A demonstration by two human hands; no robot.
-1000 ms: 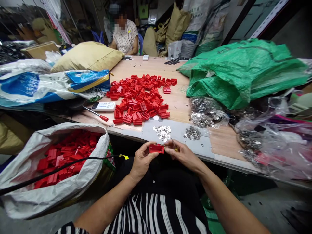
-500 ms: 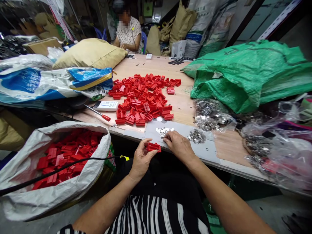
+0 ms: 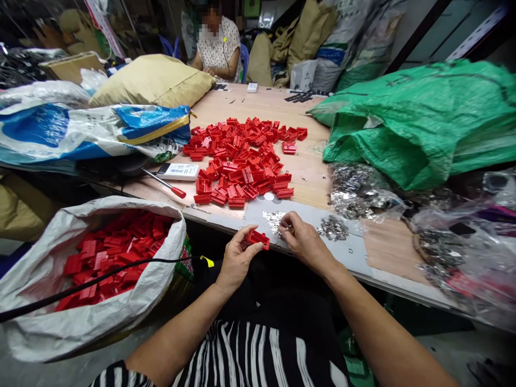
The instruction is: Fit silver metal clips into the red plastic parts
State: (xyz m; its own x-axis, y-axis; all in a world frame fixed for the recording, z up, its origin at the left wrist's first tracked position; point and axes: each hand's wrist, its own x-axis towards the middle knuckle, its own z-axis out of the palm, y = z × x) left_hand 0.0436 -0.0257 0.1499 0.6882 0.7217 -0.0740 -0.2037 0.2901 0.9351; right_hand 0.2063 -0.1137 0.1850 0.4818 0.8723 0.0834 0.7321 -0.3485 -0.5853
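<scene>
My left hand (image 3: 238, 258) is closed on a red plastic housing (image 3: 258, 239), held between thumb and fingers just off the table's front edge. To its right, my right hand (image 3: 302, 236) has its fingertips pinched together over the grey sheet; whatever is between them is too small to make out. Close to those fingertips lies a spread of small shiny metal pieces (image 3: 273, 219). A second heap of metal pieces (image 3: 334, 228) sits right of my right hand. Beyond both hands is a large pile of red plastic housings (image 3: 242, 161).
An open white sack (image 3: 36, 328) of red housings stands at the left, a black cable (image 3: 133, 265) across it. A screwdriver (image 3: 177, 191) lies beside a white box (image 3: 179, 171). A green sack (image 3: 423, 118) and bagged metal pieces (image 3: 355, 185) are right. A person (image 3: 220, 48) sits opposite.
My right hand has lifted slightly and its fingers have curled in more above the metal pieces. The red housing in my left hand has tilted a little. The whole view has shifted slightly.
</scene>
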